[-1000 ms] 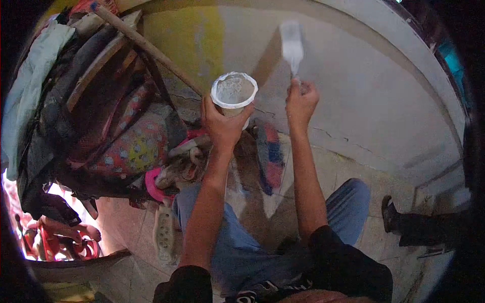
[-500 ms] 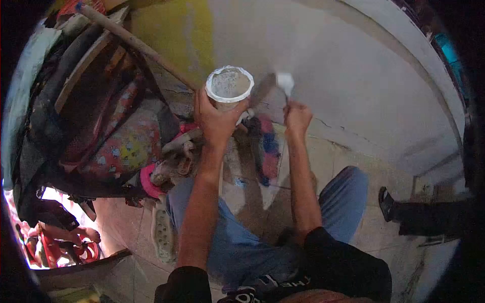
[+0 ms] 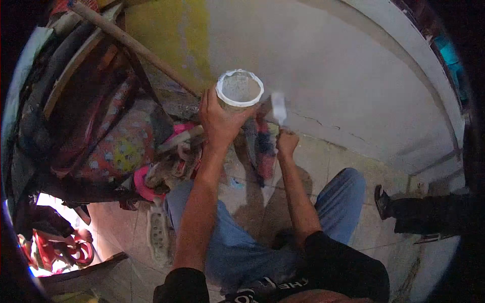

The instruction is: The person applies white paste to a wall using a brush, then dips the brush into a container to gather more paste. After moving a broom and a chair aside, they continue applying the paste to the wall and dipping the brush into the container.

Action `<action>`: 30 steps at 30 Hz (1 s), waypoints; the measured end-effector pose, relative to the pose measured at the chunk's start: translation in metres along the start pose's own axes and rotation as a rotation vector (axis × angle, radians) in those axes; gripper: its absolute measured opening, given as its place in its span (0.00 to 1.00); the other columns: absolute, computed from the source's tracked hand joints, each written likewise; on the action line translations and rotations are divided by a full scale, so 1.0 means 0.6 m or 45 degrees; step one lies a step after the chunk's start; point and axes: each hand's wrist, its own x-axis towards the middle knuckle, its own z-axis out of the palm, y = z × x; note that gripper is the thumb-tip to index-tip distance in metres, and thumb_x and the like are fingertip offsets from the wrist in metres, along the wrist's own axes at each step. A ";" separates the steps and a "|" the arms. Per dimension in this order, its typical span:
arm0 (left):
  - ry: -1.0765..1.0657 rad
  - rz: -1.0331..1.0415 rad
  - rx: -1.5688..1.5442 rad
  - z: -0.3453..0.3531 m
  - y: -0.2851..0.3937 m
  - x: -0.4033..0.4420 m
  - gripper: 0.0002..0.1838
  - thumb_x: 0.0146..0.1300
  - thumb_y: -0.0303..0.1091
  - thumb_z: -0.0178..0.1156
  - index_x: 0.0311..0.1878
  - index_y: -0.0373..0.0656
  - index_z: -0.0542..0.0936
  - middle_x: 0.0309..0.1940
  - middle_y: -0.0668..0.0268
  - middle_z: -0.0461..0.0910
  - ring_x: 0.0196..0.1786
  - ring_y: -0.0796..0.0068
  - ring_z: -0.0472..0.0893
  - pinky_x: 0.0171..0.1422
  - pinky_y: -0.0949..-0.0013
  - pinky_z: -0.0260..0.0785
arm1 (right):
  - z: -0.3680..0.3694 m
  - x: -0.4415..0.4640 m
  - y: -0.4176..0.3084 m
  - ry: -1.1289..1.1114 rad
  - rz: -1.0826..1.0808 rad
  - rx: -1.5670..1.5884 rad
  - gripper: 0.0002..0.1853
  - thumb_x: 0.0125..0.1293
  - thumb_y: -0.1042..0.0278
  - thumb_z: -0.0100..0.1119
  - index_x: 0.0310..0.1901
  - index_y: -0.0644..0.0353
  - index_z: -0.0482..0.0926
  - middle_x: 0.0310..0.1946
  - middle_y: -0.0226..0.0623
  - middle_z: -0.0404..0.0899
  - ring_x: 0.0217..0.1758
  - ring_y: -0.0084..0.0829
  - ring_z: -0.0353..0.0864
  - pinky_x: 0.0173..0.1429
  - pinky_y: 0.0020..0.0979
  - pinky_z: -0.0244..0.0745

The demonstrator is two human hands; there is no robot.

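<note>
My left hand is wrapped round a paint tub, its rim smeared with white and its inside partly coated. The tub is held up in front of the wall, mouth tilted toward me. To its right, my right hand is closed round the handle of a paintbrush. White covers the brush head, which is blurred and points up near the lower part of the wall. Whether its bristles touch the wall I cannot tell.
Yellow paint shows on the wall's left part. A wooden pole leans beside piled cloth and bags at the left. A pale perforated sandal lies on the tiled floor. Someone's dark-trousered leg is at the right.
The paintbrush and my right hand have moved down and slightly left in view. The tub in my left hand has shifted a little right, closer to the brush.
</note>
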 end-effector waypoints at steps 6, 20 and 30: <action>0.006 -0.072 -0.037 0.011 -0.009 -0.002 0.42 0.33 0.42 0.82 0.54 0.37 0.74 0.47 0.52 0.78 0.50 0.49 0.79 0.54 0.52 0.71 | 0.008 0.017 -0.022 -0.097 -0.206 -0.087 0.09 0.66 0.70 0.59 0.29 0.63 0.75 0.18 0.29 0.71 0.17 0.21 0.67 0.20 0.29 0.58; 0.134 -0.148 -0.047 0.041 -0.015 -0.017 0.42 0.33 0.46 0.82 0.53 0.38 0.74 0.46 0.54 0.79 0.50 0.52 0.80 0.54 0.53 0.71 | 0.070 -0.009 -0.136 -0.124 -0.586 -0.061 0.14 0.70 0.62 0.58 0.38 0.67 0.76 0.23 0.35 0.76 0.22 0.27 0.71 0.26 0.32 0.66; 0.155 -0.120 -0.036 0.028 0.006 -0.019 0.42 0.34 0.45 0.82 0.53 0.38 0.74 0.47 0.55 0.79 0.51 0.54 0.79 0.56 0.54 0.70 | 0.035 -0.004 0.073 -0.302 0.061 -0.543 0.19 0.68 0.59 0.57 0.33 0.72 0.77 0.27 0.49 0.79 0.32 0.39 0.78 0.40 0.46 0.71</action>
